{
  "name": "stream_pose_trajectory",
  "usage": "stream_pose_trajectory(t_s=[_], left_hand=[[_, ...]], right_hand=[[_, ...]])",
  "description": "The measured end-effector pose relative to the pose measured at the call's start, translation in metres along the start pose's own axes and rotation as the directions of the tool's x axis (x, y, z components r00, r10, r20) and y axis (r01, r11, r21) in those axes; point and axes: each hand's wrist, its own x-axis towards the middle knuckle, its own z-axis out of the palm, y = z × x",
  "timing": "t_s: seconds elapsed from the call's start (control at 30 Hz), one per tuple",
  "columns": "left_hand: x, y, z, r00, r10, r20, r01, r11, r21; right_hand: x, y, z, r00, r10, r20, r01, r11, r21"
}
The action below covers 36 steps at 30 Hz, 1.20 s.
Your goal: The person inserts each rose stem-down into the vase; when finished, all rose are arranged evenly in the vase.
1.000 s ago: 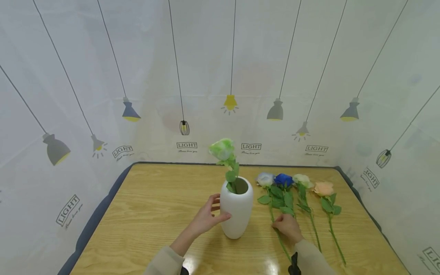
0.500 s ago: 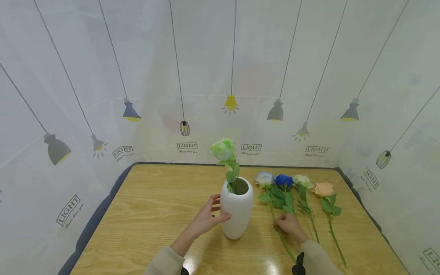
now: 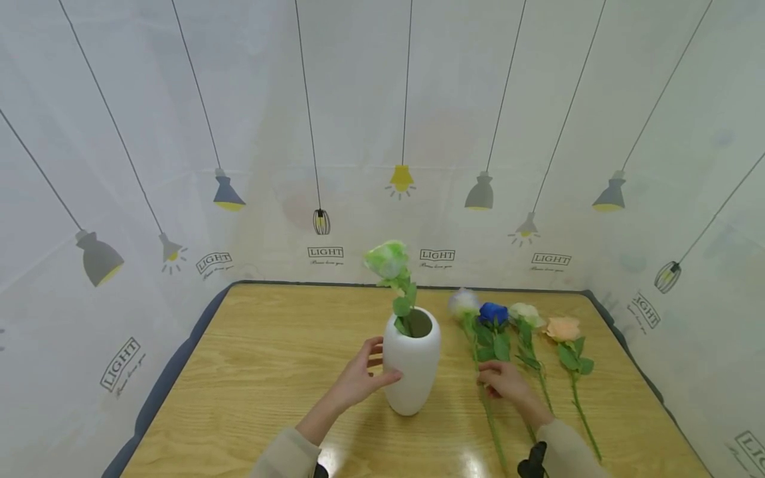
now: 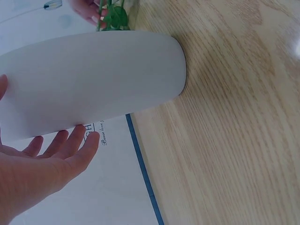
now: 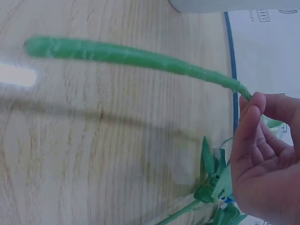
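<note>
A white vase (image 3: 411, 378) stands upright on the wooden table, holding one green-and-white rose (image 3: 386, 260) that leans left above its mouth. My left hand (image 3: 361, 380) holds the vase's left side, thumb in front and fingers behind; the left wrist view shows the fingertips (image 4: 77, 131) against its wall. Right of the vase, my right hand (image 3: 508, 385) pinches the stem of a pale lavender-white rose (image 3: 464, 304) between thumb and fingers. In the right wrist view this green stem (image 5: 136, 58) is raised over the table, its shadow below.
Lying to the right are a blue rose (image 3: 493, 313), a cream rose (image 3: 526, 315) and a peach rose (image 3: 563, 328), their stems toward me. Behind the wooden table (image 3: 269, 358) hangs a white cloth (image 3: 358, 119) printed with lamps.
My right hand has lifted the pale rose off the table; its bloom has risen and its stem has come away from the blue rose. The left hand and vase have stayed put.
</note>
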Motion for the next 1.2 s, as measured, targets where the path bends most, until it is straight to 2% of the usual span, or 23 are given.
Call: stream_pose_trajectory(t_s=[0.27, 0.4, 0.57, 0.73, 0.87, 1.03, 1.2], left_hand=[[0.000, -0.001, 0.000, 1.000, -0.004, -0.003, 0.004, 1.000, -0.001], [0.000, -0.001, 0.000, 1.000, -0.003, -0.001, 0.003, 1.000, -0.006], [0.000, 0.000, 0.000, 1.000, -0.009, 0.005, 0.009, 1.000, -0.007], [0.001, -0.001, 0.000, 1.000, -0.011, 0.003, 0.011, 1.000, -0.010], [0.007, -0.013, 0.000, 1.000, -0.004, -0.004, 0.004, 1.000, -0.007], [0.015, -0.032, 0.001, 1.000, 0.000, -0.015, 0.000, 1.000, 0.021], [0.013, -0.029, 0.001, 1.000, -0.001, -0.014, 0.001, 1.000, 0.019]], right_hand=[[-0.006, -0.013, -0.004, 0.997, -0.072, -0.020, 0.074, 0.995, 0.072], [-0.009, -0.023, -0.005, 0.992, -0.108, -0.059, 0.114, 0.987, 0.111], [-0.013, -0.040, -0.006, 0.979, -0.158, -0.127, 0.176, 0.973, 0.147], [-0.017, -0.057, -0.006, 0.963, -0.219, -0.155, 0.244, 0.955, 0.167], [-0.022, -0.073, -0.004, 0.943, -0.283, -0.175, 0.317, 0.925, 0.211], [-0.028, -0.094, 0.001, 0.911, -0.349, -0.222, 0.405, 0.861, 0.307], [-0.035, -0.115, 0.004, 0.879, -0.393, -0.270, 0.472, 0.801, 0.368]])
